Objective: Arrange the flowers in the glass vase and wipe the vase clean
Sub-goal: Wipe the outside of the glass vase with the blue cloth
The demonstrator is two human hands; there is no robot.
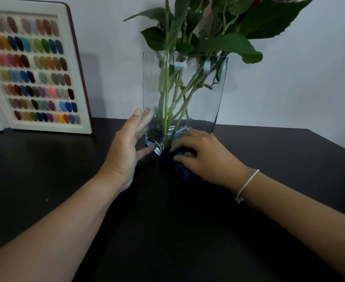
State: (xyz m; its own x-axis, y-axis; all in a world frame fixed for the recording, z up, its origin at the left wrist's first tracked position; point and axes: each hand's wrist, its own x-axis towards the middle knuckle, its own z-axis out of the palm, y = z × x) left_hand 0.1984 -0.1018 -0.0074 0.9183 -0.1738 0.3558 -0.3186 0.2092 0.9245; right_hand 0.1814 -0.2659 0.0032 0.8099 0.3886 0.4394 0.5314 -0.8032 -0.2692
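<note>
Vase: the glass vase stands upright on the dark table, close to the pale wall behind it. It is clear, with flat walls and a thick glass bottom.
Flowers: the flowers are inside the vase. Their green stems cross each other in the glass and meet near the bottom; the leaves spread above the rim. The blooms are cut by the top edge, so I cannot tell much about them.
Cloth: a dark blue cloth lies bunched against the front lower corner of the vase, touching the glass and the table.
My right hand: my right hand lies on top of the cloth, at the front base of the vase. My fingers are curled and they grip the cloth, pressing it to the glass.
Wrist: a thin white string bracelet is around my right wrist.
My left hand: my left hand is at the left side of the vase, low. The fingers are spread and straight, grasping nothing; the fingertips and the thumb touch the glass near the bottom.
Colour board: left of the vase, well apart, a white sample board with many rows of small coloured ovals leans against the wall.
</note>
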